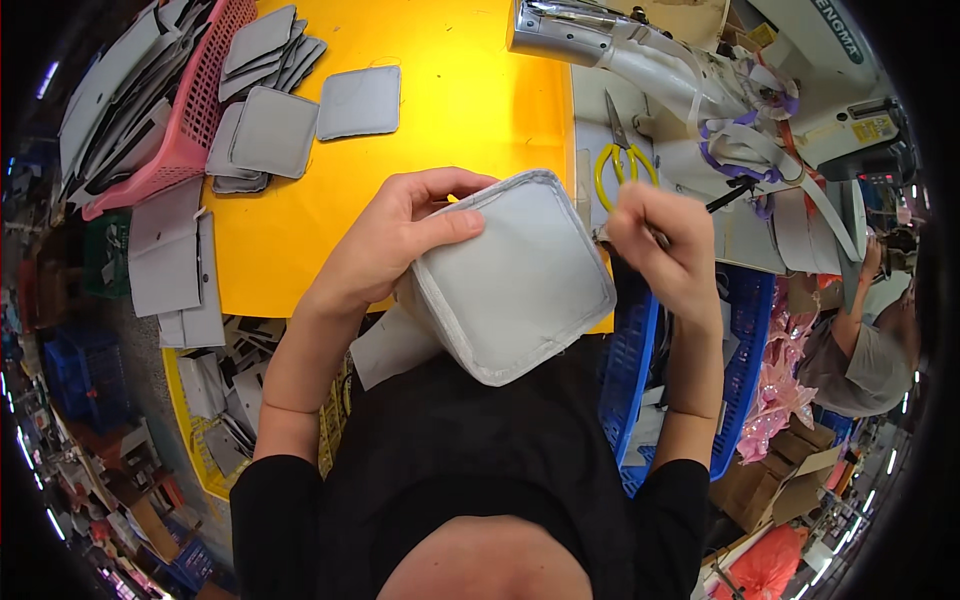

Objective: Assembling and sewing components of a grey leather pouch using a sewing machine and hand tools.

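Observation:
A grey, box-shaped fabric piece [515,275] with a square panel and stitched, bound edges is tilted in front of my chest. My left hand [400,230] is closed on its left side, with the thumb lying on the square panel. My right hand [665,250] is closed in a fist just off the right edge of the piece. A bit of something dark shows between its fingers, too little to name. Beyond that fist, yellow-handled scissors [605,175] lie on the worktop with the blades pointing away. Square grey padded panels [275,130] lie at the back left, some stacked, with a single panel [360,101] beside them.
A yellow sheet [470,90] covers the table. At the back right stands a white sewing machine [665,65]. A pink basket [195,125] of grey pieces is far left, a yellow basket [190,430] lower left, a blue basket [745,370] right. Another person [860,360] sits far right.

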Demonstrator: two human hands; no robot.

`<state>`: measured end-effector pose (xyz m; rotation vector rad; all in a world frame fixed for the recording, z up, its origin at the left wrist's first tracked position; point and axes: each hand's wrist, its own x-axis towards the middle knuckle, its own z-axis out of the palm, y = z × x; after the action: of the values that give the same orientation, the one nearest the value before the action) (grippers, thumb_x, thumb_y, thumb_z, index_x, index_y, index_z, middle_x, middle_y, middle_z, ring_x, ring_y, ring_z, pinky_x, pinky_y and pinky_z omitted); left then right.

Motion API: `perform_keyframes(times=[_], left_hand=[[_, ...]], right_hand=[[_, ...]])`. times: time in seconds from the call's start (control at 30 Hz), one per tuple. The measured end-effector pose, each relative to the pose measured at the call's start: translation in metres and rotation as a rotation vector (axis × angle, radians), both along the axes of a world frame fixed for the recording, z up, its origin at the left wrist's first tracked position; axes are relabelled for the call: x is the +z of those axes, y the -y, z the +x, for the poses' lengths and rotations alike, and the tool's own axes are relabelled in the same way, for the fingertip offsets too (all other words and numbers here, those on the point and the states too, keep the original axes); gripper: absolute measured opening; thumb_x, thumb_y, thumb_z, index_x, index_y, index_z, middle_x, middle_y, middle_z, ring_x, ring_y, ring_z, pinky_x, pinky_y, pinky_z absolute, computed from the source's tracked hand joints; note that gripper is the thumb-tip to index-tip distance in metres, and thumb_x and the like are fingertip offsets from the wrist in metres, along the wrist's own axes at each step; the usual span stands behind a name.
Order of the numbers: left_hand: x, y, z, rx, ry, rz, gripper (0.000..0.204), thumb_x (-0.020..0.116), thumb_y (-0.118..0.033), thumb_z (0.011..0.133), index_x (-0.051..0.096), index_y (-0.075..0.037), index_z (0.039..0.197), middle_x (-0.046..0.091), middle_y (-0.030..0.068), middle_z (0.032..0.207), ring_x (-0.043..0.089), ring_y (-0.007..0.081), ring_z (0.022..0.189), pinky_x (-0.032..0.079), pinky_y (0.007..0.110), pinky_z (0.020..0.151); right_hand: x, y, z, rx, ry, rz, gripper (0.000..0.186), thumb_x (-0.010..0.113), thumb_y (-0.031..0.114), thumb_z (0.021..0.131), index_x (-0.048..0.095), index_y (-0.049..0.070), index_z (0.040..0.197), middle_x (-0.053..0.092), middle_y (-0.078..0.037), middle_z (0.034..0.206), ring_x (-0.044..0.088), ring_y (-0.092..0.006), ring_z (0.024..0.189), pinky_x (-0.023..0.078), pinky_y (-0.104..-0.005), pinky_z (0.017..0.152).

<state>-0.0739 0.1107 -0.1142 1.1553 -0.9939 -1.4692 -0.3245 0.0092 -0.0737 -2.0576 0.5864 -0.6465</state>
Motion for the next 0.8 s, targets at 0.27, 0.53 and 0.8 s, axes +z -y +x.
perform_keyframes(times=[0.27,0.53,0.8], left_hand=[[0.005,-0.001,-0.004,0.021,0.007,0.048,0.039,0.069,-0.012,0.085,0.066,0.006,0.119,0.069,0.0131,0.105,0.061,0.0156,0.085,0.049,0.022,0.073],[0.004,-0.003,-0.007,-0.061,0.098,-0.05,0.035,0.068,-0.009,0.087,0.067,0.006,0.118,0.07,0.0126,0.103,0.061,0.0144,0.087,0.051,0.023,0.078],[0.0,0.001,0.005,0.029,0.061,0.039,0.04,0.07,-0.015,0.084,0.068,0.006,0.118,0.071,0.0136,0.103,0.062,0.0161,0.084,0.051,0.023,0.074]], right_hand=[[-0.022,0.003,0.025,-0.078,-0.224,-0.569,0.017,0.065,-0.006,0.073,0.06,0.002,0.087,0.058,-0.005,0.091,0.051,-0.0193,0.069,0.044,-0.0305,0.06],[-0.001,0.002,0.036,0.029,-0.645,-0.926,0.019,0.065,0.0,0.075,0.062,0.004,0.094,0.057,-0.005,0.088,0.053,-0.0174,0.069,0.044,-0.0303,0.06],[0.004,0.008,0.009,0.467,-0.119,0.039,0.023,0.07,0.007,0.072,0.062,0.004,0.093,0.06,-0.004,0.083,0.049,-0.016,0.065,0.039,-0.0255,0.058]])
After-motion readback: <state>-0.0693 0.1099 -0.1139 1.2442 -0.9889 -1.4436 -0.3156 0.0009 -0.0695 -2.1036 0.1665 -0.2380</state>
